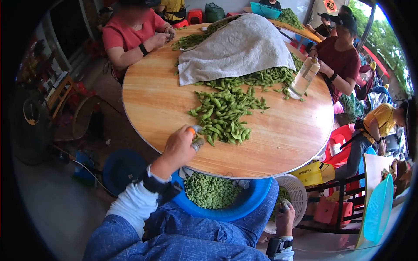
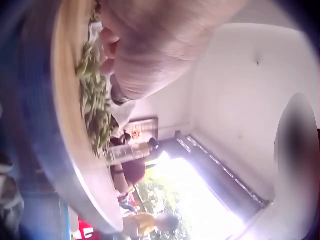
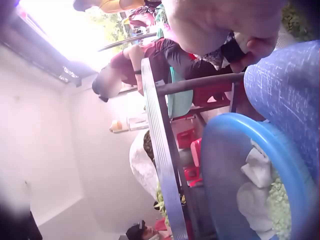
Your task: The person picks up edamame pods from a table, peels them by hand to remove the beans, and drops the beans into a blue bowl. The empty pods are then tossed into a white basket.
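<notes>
My left hand (image 1: 177,148) reaches over the front edge of the round wooden table (image 1: 278,143), beside a heap of green soybean pods (image 1: 222,111). Grey covers sit on its thumb and a fingertip, with an orange band on one finger. A gap shows between thumb and finger, with no pod visible there. Down at the right, my right hand (image 1: 285,219) is over a white slotted basket (image 1: 298,195) containing green pods or husks. Its fingers are curled, with a dark cover on one (image 3: 232,50); I cannot tell whether they hold anything. A blue basin (image 1: 257,198) of shelled beans (image 1: 209,191) rests at my lap.
A grey towel (image 1: 237,50) covers more pods at the table's back. A clear bottle (image 1: 305,78) stands at the right, near a person in dark red (image 1: 344,56). Another person (image 1: 130,37) sits at the far left. A yellow bag (image 1: 308,174) hangs near red stools.
</notes>
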Available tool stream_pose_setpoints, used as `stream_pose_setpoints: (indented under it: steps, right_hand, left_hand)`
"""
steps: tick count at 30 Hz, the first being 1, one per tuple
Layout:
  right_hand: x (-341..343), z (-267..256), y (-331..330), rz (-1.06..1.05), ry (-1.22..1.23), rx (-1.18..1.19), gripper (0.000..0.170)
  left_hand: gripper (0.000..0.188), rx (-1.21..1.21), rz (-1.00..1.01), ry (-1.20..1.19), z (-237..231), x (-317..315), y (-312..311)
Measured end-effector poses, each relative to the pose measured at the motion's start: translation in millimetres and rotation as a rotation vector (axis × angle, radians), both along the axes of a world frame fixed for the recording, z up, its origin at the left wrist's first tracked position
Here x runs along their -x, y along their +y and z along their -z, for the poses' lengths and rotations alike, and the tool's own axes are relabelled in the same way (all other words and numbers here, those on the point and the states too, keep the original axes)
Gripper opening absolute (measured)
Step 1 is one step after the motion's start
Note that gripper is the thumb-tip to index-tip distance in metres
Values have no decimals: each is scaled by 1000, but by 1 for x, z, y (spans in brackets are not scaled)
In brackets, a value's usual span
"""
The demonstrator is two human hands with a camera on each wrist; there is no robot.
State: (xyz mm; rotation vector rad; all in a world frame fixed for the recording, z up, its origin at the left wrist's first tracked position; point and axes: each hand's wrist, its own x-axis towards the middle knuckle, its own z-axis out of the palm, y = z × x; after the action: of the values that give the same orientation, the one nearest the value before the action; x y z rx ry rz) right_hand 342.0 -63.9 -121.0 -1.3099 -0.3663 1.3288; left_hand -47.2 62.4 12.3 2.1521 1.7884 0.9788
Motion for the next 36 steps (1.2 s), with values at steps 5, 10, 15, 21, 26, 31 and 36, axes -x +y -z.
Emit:
stream_pose_setpoints:
  steps: [5,10,15,21,26,31,36]
  right_hand:
    - [56,-48,19,-271,-277,-89,20]
    - [111,-100,37,-581,-204,-288,25]
    - [158,-125,57,-801,145,-308,29]
    - [156,-115,54,-806,275,-222,20]
    - [137,-110,51,-836,-732,-657,20]
    - [134,-122,54,-886,-1382,-918,18]
    - [137,-122,56,-975,-1432,-1061,9]
  left_hand:
    - [17,256,93,28,7,19,25]
    - [6,334,153,-831,10,-13,-4]
    - [11,158,218,-705,0,-69,-46]
    - [23,62,321,-571,1,-77,-58]
    - [18,52,432,-457,14,-68,-71]
    - [10,633,364,-1082,31,-70,-83]
    - [15,1155,382,-1206,35,-58,-75]
